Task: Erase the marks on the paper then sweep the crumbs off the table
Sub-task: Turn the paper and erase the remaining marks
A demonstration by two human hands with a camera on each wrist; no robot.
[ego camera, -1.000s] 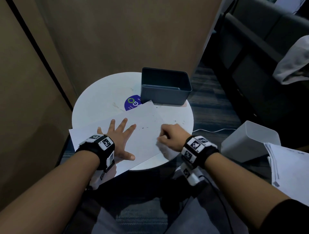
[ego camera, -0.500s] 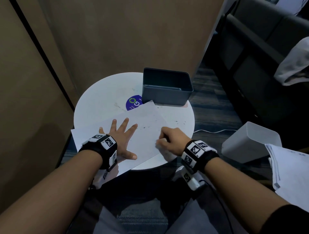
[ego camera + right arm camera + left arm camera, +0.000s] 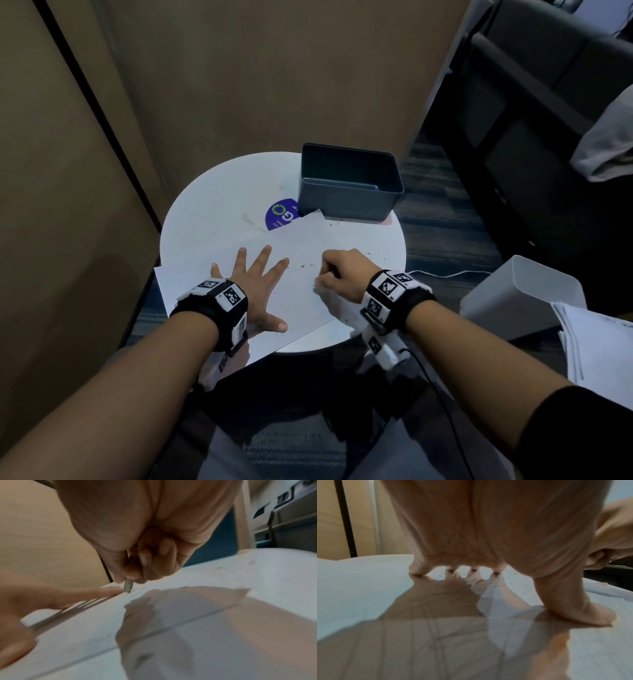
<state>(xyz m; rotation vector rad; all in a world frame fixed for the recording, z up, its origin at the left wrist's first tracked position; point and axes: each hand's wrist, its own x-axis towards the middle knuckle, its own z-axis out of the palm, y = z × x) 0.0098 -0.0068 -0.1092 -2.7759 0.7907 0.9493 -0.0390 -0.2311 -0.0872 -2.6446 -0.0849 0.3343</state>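
Left hand [image 3: 257, 284]: lying flat with fingers spread wide, pressing the paper [image 3: 305, 301] down near the tabletop's [image 3: 219, 202] near-left edge.
Paper: lying across the near half of the tabletop, its far corner touching the grey bin [image 3: 349, 185].
Marks [image 3: 305, 265]: a few dark specks showing between the hands; erasing is judged unfinished.
Right hand [image 3: 344, 274]: curling tightly around a small eraser [image 3: 128, 586], its tip touching the paper.
Crumbs [image 3: 373, 254]: lying scattered toward the right edge; sweeping not yet begun.

The head camera looks steeply down from above onto the round table [image 3: 219, 205]. Each wrist camera sits low, almost on the table, facing forward under its palm. All three share the paper [image 3: 301, 294].
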